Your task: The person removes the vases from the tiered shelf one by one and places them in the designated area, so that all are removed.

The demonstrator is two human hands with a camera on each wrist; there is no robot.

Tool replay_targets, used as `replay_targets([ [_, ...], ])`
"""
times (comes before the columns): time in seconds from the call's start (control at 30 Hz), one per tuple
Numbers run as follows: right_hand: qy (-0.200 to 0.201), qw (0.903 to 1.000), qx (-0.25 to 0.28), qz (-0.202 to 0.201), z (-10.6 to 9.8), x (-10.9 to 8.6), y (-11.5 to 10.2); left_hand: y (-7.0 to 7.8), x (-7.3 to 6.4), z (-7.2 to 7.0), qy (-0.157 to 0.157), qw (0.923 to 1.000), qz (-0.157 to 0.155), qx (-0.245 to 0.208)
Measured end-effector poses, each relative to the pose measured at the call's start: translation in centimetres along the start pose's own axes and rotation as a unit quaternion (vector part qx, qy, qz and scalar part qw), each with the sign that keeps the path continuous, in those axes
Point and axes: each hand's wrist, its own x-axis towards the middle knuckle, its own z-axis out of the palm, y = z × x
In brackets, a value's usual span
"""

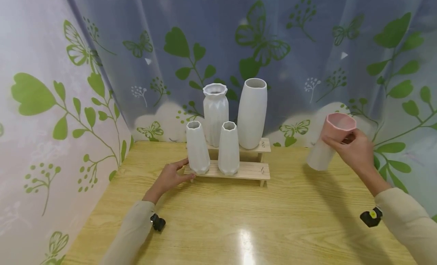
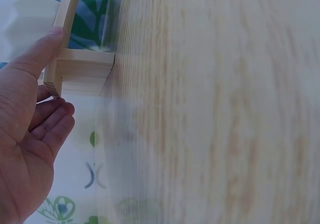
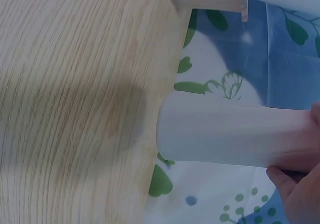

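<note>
On the right, my right hand grips a vase near its top, which fades from pink at the rim to white at the base. The vase tilts and its base hangs above the table, as the right wrist view shows too. My left hand pinches the left end of the wooden two-step stand, thumb on the upper edge and fingers curled below. Two slim white vases, a left one and a right one, stand on the lower step. Behind them are a ruffle-rimmed vase and a tall smooth vase.
The stand sits towards the back of a wood-grain table. A blue and white curtain with green leaves and butterflies hangs behind and around it. Small black devices are strapped at both wrists.
</note>
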Motion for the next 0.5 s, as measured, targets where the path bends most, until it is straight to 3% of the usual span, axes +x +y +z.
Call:
replay_targets([
  [0.5, 0.036, 0.9977, -0.038, 0.044, -1.7, 1.7, 3.7, -0.1, 0.0, 0.0, -0.004, 0.9999, 0.002, -0.012],
])
